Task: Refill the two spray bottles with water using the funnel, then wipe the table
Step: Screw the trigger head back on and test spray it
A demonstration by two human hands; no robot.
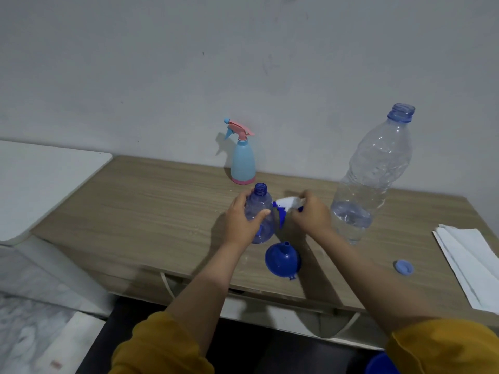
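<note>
A clear blue spray bottle stands open-necked at the table's middle, and my left hand grips its body. Just to its right, my right hand holds its white and blue spray head, off the bottle. A blue funnel lies mouth down on the table in front of the bottle. A light blue spray bottle with a pink trigger head stands capped against the wall. A tall clear water bottle, uncapped, stands to the right with a little water at the bottom.
The wooden table runs along a grey wall. The water bottle's blue cap lies near the front right. Folded white paper towels lie at the right edge. A white surface adjoins on the left.
</note>
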